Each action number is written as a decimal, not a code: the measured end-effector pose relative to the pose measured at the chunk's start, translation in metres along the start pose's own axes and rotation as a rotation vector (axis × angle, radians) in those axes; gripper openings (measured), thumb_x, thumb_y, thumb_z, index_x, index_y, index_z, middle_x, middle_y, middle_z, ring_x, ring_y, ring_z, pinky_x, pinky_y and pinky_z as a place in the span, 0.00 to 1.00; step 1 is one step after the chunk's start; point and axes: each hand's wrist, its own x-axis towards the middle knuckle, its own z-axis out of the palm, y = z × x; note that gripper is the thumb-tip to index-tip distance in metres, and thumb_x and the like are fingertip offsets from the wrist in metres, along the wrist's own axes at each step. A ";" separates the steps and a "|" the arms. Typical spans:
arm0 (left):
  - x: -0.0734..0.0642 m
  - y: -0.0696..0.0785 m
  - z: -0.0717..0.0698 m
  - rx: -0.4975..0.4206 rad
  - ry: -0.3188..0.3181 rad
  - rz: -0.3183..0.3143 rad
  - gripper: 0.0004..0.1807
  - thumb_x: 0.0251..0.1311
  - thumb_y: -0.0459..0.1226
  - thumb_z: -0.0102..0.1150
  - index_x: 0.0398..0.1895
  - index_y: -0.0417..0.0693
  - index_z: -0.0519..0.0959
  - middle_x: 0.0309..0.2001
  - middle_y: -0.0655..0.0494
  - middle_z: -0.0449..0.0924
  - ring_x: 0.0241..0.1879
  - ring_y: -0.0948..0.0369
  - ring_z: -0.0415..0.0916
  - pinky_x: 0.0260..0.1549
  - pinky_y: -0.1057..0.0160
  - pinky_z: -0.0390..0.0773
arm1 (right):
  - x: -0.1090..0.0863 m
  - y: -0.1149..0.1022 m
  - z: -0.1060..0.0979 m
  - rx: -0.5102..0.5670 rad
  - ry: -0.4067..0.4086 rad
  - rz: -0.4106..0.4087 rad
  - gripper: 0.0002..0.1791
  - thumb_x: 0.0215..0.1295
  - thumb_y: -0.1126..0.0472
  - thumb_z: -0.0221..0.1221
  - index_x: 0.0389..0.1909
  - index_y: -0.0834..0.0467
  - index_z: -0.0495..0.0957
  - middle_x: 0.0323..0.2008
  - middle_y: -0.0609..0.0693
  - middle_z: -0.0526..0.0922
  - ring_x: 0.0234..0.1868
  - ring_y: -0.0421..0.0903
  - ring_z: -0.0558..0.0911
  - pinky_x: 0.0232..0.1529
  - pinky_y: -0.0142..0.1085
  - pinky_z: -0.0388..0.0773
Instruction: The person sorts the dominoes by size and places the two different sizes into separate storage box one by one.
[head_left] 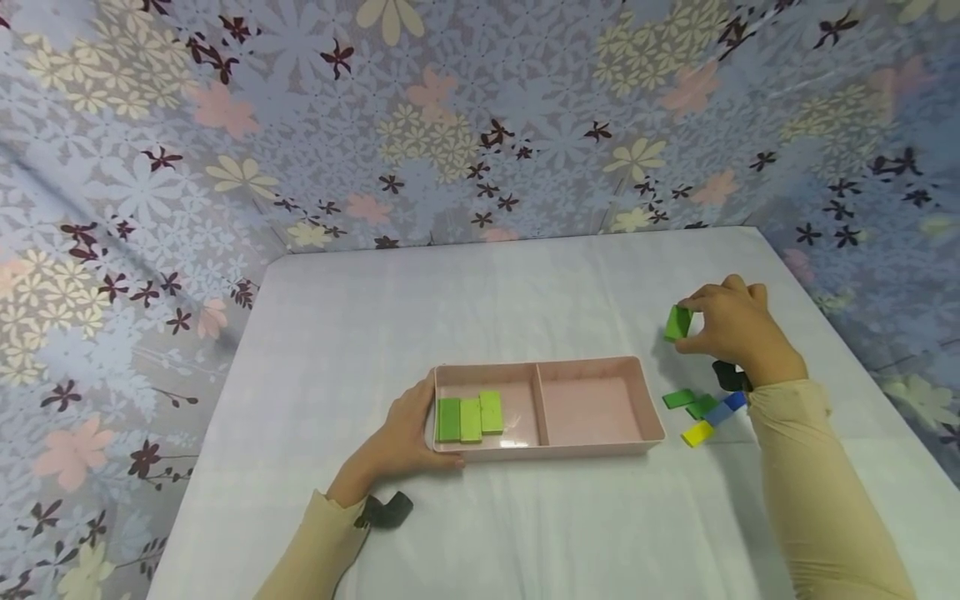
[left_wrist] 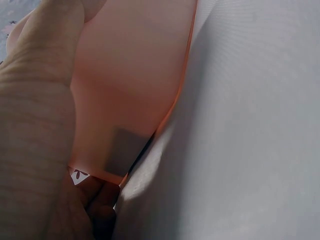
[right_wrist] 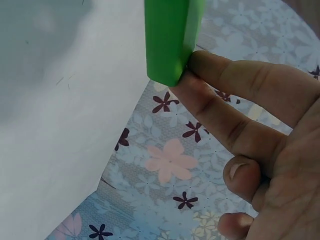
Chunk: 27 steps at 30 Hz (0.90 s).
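Observation:
A pink two-compartment box [head_left: 592,451] lies on the white-covered table. My left hand [head_left: 405,425] holds its left end, thumb along the front wall and fingers round the end. The left wrist view shows the box's pink wall [left_wrist: 130,65] close beside that hand. In the left compartment lie a green tile [head_left: 449,420] and two yellow-green tiles [head_left: 491,412]. Beyond the box's right end, my right hand [head_left: 738,329] pinches a green block [head_left: 677,323] between thumb and fingers. In the right wrist view two fingertips touch the green block [right_wrist: 167,45], its upper part cut off.
Several loose tiles lie right of the box, below my right hand: a green tile [head_left: 678,398], another green one, a blue tile [head_left: 720,414] and a yellow tile [head_left: 697,433]. A divider [head_left: 540,404] splits the box. Flowered cloth [head_left: 480,125] rises behind the table's far edge.

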 end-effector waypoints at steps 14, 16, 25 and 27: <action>0.002 -0.001 0.000 -0.020 0.005 -0.022 0.74 0.29 0.68 0.71 0.76 0.62 0.34 0.72 0.60 0.52 0.69 0.57 0.50 0.66 0.46 0.50 | -0.019 -0.016 -0.006 0.008 -0.030 0.006 0.37 0.37 0.47 0.75 0.50 0.60 0.81 0.49 0.59 0.79 0.45 0.57 0.64 0.42 0.56 0.51; 0.002 -0.001 0.001 -0.016 0.002 -0.017 0.73 0.30 0.68 0.70 0.76 0.63 0.34 0.71 0.61 0.54 0.68 0.58 0.51 0.65 0.46 0.51 | -0.021 -0.019 -0.006 0.002 -0.026 0.001 0.36 0.36 0.47 0.76 0.50 0.60 0.82 0.48 0.59 0.79 0.45 0.57 0.65 0.42 0.56 0.52; 0.001 0.000 0.001 -0.019 0.002 -0.004 0.71 0.31 0.66 0.72 0.75 0.66 0.34 0.69 0.59 0.57 0.67 0.57 0.54 0.64 0.45 0.54 | -0.027 -0.033 -0.001 0.016 -0.013 -0.033 0.34 0.37 0.49 0.75 0.49 0.60 0.82 0.47 0.58 0.80 0.46 0.56 0.65 0.43 0.56 0.52; 0.000 0.001 0.001 -0.014 0.004 -0.010 0.72 0.31 0.66 0.72 0.75 0.66 0.34 0.69 0.59 0.57 0.67 0.56 0.54 0.64 0.44 0.53 | -0.028 -0.036 0.000 0.019 -0.014 -0.042 0.34 0.37 0.49 0.74 0.49 0.60 0.82 0.47 0.57 0.80 0.45 0.56 0.65 0.43 0.56 0.52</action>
